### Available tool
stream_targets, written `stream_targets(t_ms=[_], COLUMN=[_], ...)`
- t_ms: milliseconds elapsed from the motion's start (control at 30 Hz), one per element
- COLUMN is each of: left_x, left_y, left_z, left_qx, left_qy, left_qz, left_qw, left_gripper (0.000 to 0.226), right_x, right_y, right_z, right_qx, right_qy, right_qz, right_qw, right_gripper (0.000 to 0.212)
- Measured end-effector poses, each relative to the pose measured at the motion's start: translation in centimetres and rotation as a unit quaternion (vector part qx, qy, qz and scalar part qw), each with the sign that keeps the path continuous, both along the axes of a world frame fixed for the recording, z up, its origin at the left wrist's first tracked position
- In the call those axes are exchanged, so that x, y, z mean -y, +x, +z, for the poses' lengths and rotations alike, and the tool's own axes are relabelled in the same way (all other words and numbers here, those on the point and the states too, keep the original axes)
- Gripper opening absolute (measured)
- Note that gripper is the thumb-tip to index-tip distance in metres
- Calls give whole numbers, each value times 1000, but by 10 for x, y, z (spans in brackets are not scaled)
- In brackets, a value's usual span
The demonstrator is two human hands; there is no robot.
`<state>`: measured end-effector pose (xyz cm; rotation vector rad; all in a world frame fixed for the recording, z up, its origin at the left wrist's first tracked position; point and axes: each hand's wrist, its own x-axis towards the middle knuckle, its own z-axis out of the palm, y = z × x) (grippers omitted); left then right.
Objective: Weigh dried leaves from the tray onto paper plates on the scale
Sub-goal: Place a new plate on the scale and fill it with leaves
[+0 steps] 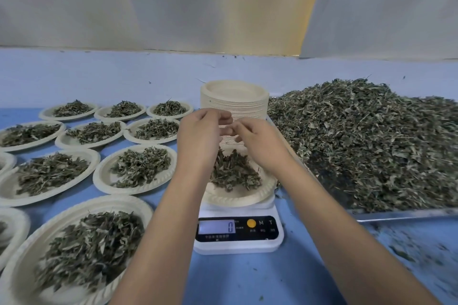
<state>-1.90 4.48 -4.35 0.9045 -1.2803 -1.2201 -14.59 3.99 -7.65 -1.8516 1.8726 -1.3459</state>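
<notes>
A paper plate (238, 197) holding a small pile of dried leaves (234, 172) sits on the white digital scale (238, 242), whose display (216, 227) reads 0. Both my hands hover over that plate. My left hand (200, 136) and my right hand (259, 143) have curled fingers, and their fingertips meet above the pile. No leaves show between the fingers. The metal tray (396, 214) at right carries a large heap of dried leaves (371, 143).
A tall stack of empty paper plates (235, 99) stands behind the scale. Several filled plates (135, 168) cover the blue table (247, 280) on the left. Leaf crumbs lie at the lower right. A white and yellow sheet hangs along the back.
</notes>
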Motion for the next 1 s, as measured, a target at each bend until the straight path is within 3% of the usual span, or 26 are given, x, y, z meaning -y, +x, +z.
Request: stream_targets(t_ms=[100,233,300,367,533,800,1000], left_x=[0,-2,-2,-2,-1,-1,-1], left_y=[-3,-10,-14,-18,-32,-49,-47], left_z=[-1,-4,-6,-8,-11,-15,-17], left_qx=[6,20,30,40,46,46,45], left_qy=[5,10,9,6,11,20,18], left_qz=[-3,-10,-18,-25,-34,-54,-54], left_qw=[1000,1000,999,999,998,997,997], left_gripper=[27,27,27,27,26,26,27], right_x=[2,3,5,5,-5,7,7], right_y=[-12,-42,-63,-89,-135,-143,-140], right_z=[0,-2,-7,-16,-47,-61,-56], right_qx=[111,150,116,28,-147,-173,-175], right_qy=[-12,-12,-5,29,228,335,325], right_qz=[-34,-101,-172,-251,-324,-269,-257], right_qw=[993,984,978,967,906,886,893], right_gripper=[27,29,30,29,52,53,42])
